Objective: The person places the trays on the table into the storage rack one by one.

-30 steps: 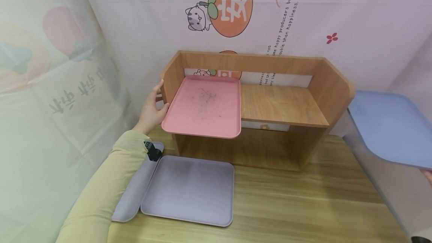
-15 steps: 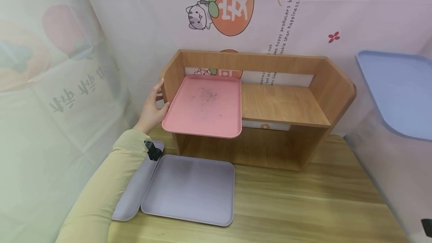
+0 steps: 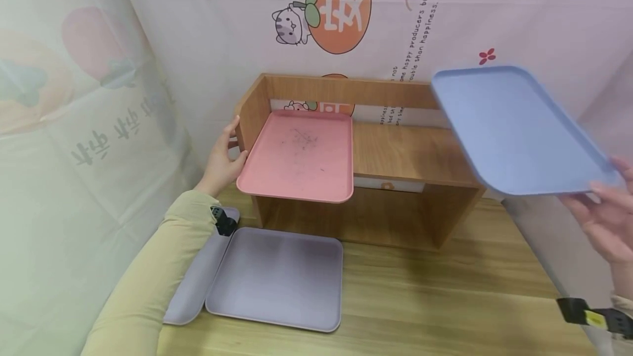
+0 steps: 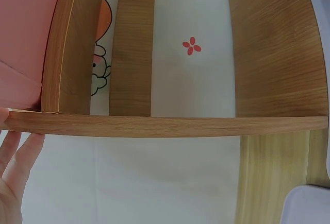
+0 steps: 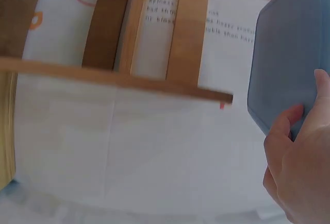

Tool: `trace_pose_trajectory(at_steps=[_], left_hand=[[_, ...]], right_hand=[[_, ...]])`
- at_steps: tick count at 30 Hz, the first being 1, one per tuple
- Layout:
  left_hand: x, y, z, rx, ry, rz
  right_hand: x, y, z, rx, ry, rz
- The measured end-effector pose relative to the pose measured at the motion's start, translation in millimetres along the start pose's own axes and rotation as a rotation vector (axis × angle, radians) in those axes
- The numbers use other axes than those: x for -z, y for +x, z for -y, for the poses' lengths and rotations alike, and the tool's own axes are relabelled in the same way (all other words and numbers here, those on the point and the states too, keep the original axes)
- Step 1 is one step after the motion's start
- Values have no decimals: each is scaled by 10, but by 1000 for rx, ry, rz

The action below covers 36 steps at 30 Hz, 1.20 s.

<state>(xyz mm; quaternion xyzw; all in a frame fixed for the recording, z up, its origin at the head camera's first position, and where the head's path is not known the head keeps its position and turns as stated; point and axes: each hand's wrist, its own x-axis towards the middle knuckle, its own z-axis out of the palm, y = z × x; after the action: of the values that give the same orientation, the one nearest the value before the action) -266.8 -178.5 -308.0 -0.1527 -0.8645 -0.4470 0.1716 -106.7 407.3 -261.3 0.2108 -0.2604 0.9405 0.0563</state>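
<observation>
My left hand (image 3: 220, 166) holds the left side panel of a two-tier wooden shelf (image 3: 407, 150). In the left wrist view its fingertips (image 4: 32, 144) lie against the panel's outer face. On the upper tier's left half lies a pink tray (image 3: 299, 155) with dark marks, its front edge jutting past the board. At the right, my right hand (image 3: 605, 221) pinches a blue tray (image 3: 519, 125) by its near right corner. The blue tray is tilted in the air and covers the shelf's upper right side. In the right wrist view the tray's underside (image 5: 283, 54) faces the camera.
Two greyish-purple trays lie on the wood-grain table (image 3: 445, 301): one in front of the shelf (image 3: 277, 279), another left tray (image 3: 198, 284) partly behind my left sleeve. A printed cloth (image 3: 207, 32) hangs behind, and a pale sheet (image 3: 64, 207) hangs at the left.
The blue tray rose at the far right, then swung left over the shelf's right end, bringing my right hand into the head view. My left hand and the pink tray stayed put.
</observation>
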Motion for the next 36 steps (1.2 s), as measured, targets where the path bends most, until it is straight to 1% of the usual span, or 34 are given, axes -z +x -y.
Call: trace_pose_trajectory(at_steps=[1, 3, 5, 6, 8, 12, 14, 22, 26, 32, 36], left_hand=[[-1, 1, -1, 3, -1, 1], [-2, 4, -4, 8, 1, 2], [-3, 6, -8, 10, 0, 1], [-4, 6, -11, 12, 1, 2], [-5, 6, -18, 12, 4, 3], [-9, 3, -29, 13, 7, 6], [-11, 4, -30, 13, 7, 6], [-14, 8, -26, 16, 1, 4], [-11, 5, -18, 17, -2, 1], [-8, -7, -2, 4, -7, -7], [-8, -10, 3, -2, -4, -8]], right_hand=[[-26, 13, -59, -24, 33, -21], [-81, 26, -184, -81, 66, 15], [-116, 32, -308, -115, 51, 52], [-121, 30, -359, -137, 24, 66], [-115, 29, -477, -153, 2, 73], [-70, 4, -659, -181, -33, 33], [-41, -7, -738, -190, -33, 15], [93, -94, -900, -215, -60, -37], [149, -133, -963, -224, -62, -95], [234, -166, -1049, -226, -76, -150], [293, -191, -1093, -229, -90, -158]])
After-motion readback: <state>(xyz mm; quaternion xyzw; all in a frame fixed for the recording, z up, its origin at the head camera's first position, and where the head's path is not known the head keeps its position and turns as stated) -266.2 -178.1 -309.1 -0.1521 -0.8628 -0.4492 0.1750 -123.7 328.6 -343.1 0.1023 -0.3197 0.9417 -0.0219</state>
